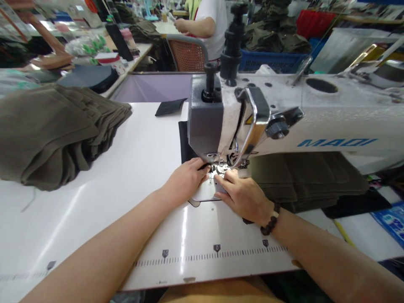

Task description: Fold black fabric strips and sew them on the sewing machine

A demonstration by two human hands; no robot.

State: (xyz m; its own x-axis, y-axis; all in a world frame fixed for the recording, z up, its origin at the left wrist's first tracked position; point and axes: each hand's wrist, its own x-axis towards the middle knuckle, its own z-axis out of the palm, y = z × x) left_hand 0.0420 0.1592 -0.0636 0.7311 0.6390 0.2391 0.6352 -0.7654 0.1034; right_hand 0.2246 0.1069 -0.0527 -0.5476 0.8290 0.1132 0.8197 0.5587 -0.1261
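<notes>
A white sewing machine (284, 126) stands before me, its needle area lit. At the left of the presser foot (217, 169), my left hand (187, 179) has its fingers bent and pressed together on a black fabric piece (186, 145), which extends behind it under the machine head. My right hand (246, 195) rests on the machine bed just right of the foot, fingers stretched out and slightly apart. A small dark edge shows under its palm; what it belongs to is hidden. The needle tip is too small to make out.
Olive fabric panels (53, 130) are piled at the left, and more olive panels (309, 181) lie under the machine arm. A small black piece (170, 107) lies behind the head. A ruler scale (216, 248) marks the front edge. Beyond, a person (211, 29) sits at another table.
</notes>
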